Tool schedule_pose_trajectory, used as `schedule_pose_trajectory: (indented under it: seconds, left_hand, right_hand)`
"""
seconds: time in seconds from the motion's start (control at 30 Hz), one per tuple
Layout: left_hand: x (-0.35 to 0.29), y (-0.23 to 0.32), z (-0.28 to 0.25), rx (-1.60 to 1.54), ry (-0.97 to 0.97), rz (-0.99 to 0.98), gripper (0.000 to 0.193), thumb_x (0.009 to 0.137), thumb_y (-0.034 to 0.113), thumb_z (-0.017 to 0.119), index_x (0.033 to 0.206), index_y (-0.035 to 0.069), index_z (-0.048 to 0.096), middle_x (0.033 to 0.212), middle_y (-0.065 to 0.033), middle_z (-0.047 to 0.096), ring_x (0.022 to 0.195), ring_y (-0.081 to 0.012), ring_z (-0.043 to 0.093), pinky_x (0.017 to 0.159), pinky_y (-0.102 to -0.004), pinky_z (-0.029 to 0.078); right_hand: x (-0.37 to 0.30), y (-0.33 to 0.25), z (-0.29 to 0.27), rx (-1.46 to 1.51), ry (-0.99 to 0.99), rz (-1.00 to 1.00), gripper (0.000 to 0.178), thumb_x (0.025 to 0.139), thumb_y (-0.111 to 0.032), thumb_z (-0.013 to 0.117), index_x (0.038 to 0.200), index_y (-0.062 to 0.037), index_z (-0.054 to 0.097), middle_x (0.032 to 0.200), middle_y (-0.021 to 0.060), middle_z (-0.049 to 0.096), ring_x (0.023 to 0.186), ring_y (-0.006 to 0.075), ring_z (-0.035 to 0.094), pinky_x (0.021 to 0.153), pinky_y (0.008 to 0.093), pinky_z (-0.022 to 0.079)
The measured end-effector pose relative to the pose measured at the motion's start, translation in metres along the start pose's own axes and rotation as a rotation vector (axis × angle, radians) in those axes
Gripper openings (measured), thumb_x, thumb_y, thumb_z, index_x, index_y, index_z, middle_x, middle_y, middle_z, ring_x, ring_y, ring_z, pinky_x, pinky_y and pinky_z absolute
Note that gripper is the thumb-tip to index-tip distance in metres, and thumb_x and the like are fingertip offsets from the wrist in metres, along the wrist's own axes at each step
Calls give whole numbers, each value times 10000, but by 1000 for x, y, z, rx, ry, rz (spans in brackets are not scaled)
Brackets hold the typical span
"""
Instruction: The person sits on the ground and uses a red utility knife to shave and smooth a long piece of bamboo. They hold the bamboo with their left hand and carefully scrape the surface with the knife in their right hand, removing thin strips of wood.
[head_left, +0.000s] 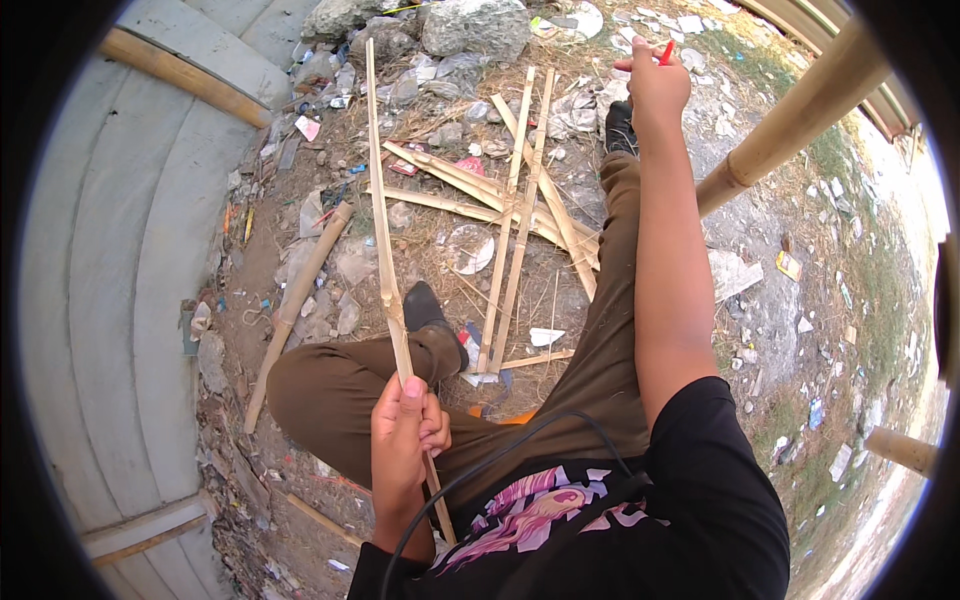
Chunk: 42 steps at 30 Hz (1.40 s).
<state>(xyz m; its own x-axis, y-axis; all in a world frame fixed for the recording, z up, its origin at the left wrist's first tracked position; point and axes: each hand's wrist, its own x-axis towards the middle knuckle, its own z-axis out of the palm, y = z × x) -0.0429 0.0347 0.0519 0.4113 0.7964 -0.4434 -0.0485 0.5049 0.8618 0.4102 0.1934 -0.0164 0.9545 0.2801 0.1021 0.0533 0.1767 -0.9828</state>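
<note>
My left hand (408, 420) is closed around a long, split bamboo strip (383, 235). The strip slants up and away past my bent left knee, and its lower end lies against my lap. Stretched far forward on the right, my right hand (658, 88) has its fingers curled, with a thin red piece (667, 53) sticking out of them. The rest of that red object is hidden, so its kind does not show. Between my legs several more bamboo strips (520, 225) lie crossed over one another on the ground.
A thick bamboo pole (790, 115) slants across the right side, beyond my right arm. On the left stands a grey panel wall (130, 250), with a bamboo stick (297, 315) on the ground beside it. Rocks (475, 28) lie ahead amid scattered litter. A black cable (480, 465) crosses my lap.
</note>
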Motion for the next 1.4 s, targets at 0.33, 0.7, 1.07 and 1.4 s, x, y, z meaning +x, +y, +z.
schedule_pose_trajectory:
  seconds: [0.33,0.7,1.07,1.4]
  left_hand:
    - [24,12,0,-13,129,76,308,1092,341,493,905,97,476,593,46,349,447,-30,315,400,-205,264]
    - [23,6,-4,41,246,127,297,1072,338,548,891,111,485,585,57,366,440,-22,318,395,-199,262]
    - [28,-2,-2,170,284,82,307,1070,343,554,901,95,488,590,66,355,441,-11,310,392,-204,250]
    - [27,-3,7,132,177,77,295,1089,326,510,909,95,473,596,65,343,437,-14,302,391,-208,246]
  right_hand:
    - [-223,-48,52,-407,-1068,-378,299,857,-269,719,971,-26,588,748,201,678,690,399,685,652,482,534]
    - [-263,-52,40,-582,-1297,-567,207,835,-273,710,785,-72,718,695,178,676,677,388,681,633,480,549]
    - [-263,-23,51,-743,-1203,-582,116,761,-214,707,785,-102,722,695,167,682,669,361,692,599,472,545]
    - [-238,-18,60,-719,-994,-592,138,777,-238,713,814,-105,717,707,158,690,672,354,696,600,473,547]
